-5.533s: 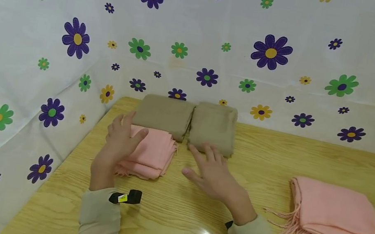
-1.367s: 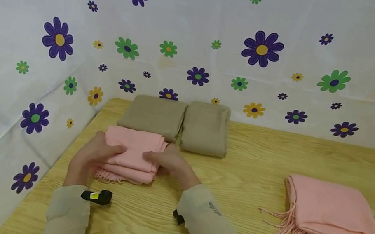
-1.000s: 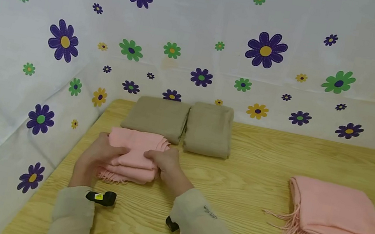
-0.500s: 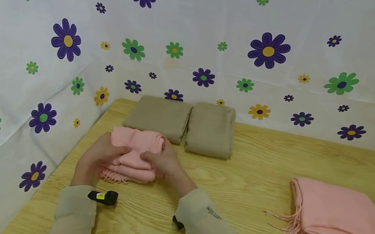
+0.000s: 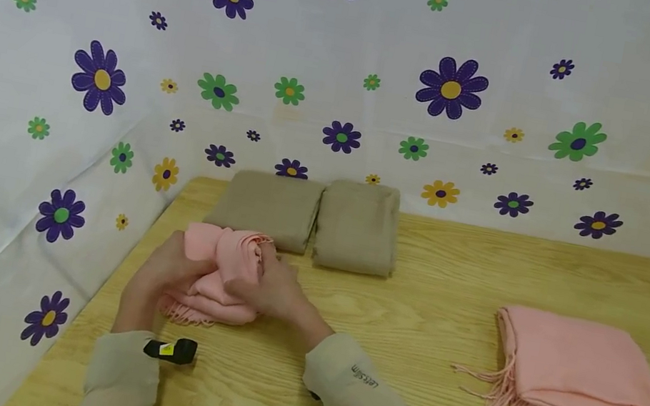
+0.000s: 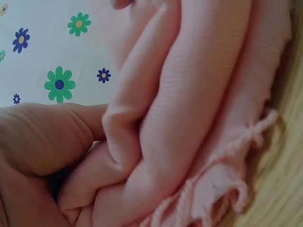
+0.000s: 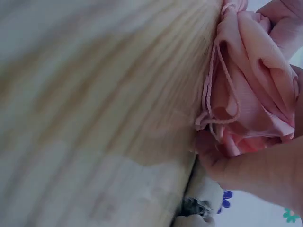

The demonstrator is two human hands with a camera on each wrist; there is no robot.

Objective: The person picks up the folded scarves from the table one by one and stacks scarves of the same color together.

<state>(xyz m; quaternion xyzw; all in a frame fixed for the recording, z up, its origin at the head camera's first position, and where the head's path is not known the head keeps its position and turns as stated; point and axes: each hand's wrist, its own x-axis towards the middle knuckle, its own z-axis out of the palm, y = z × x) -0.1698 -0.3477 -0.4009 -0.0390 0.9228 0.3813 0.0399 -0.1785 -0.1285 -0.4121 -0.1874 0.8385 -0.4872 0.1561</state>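
Plainly, fingers point(image 7: 220, 161) of two hands point(image 5: 157, 268) point(image 5: 280, 289) pinch one of two pink cloths point(image 5: 235, 258) point(image 5: 583, 368)

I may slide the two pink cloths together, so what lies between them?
In the head view, the right hand, gripping the bunched pink cloth, comes first; beyond it, bare wooden tabletop runs to the flat-folded pink cloth.
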